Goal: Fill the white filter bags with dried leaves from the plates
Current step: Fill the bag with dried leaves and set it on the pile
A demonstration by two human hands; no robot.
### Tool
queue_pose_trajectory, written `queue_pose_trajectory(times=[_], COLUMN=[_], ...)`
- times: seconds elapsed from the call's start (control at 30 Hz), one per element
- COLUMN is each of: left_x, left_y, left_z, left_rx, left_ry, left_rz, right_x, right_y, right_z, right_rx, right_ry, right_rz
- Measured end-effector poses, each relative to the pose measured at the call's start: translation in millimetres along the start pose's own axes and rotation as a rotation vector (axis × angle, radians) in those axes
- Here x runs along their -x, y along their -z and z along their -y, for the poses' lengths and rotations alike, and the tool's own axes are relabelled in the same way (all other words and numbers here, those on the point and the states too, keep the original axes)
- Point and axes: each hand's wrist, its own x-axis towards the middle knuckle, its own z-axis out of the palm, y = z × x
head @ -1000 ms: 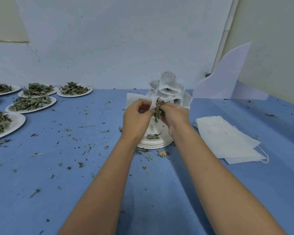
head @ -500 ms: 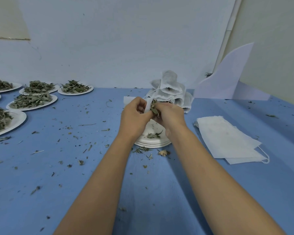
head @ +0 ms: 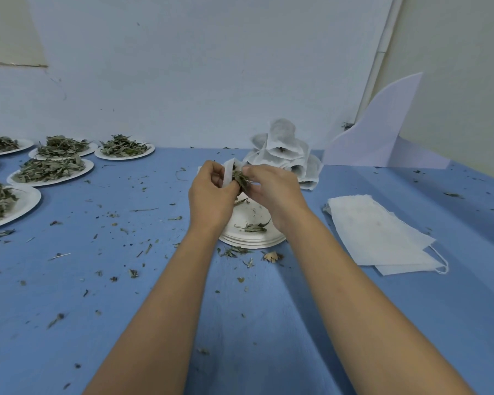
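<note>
Over on the left, heaped plates (head: pixel 84 170) of dried leaves sit on the blue table (head: pixel 69 295). Toward the middle, the left hand (head: pixel 210 195) pinches a white filter bag (head: pixel 228 172) near its open edge, fingers curled on it, holding it above a nearly bare stack of plates (head: pixel 251 243). The right hand (head: pixel 273 189) pinches a clump of leaves (head: pixel 240 178) right at the bag's mouth. Behind them stands a heap of filled bags (head: pixel 285 149). Further right, flat empty bags (head: pixel 374 229) lie on the table.

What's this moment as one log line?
left hand holds filter bag | right hand pinches dried leaves at its mouth | plate nearly empty
</note>
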Motion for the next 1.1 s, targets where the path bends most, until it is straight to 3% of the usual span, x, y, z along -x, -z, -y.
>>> queue_pose_trajectory(times=[0.2,0.4,0.73,1.1], left_x=[4,5,6,4], left_y=[-2,-2,1,0], left_z=[1,-4,-5,-1], left_rx=[-0.026,0.018,0.076,0.057], left_ry=[-0.067,-0.048,-0.072,-0.083], left_rz=[0.048,0.224,0.394,0.194], right_x=[1,-2,-5,-3], right_y=[-1,5,10,3], right_z=[-7,-5,-5,-5], right_rx=[0.166,0.342,0.350,0.359], right_ry=[0.140,0.250,0.273,0.253], right_rz=[-0.073,-0.186,-0.268,-0.186])
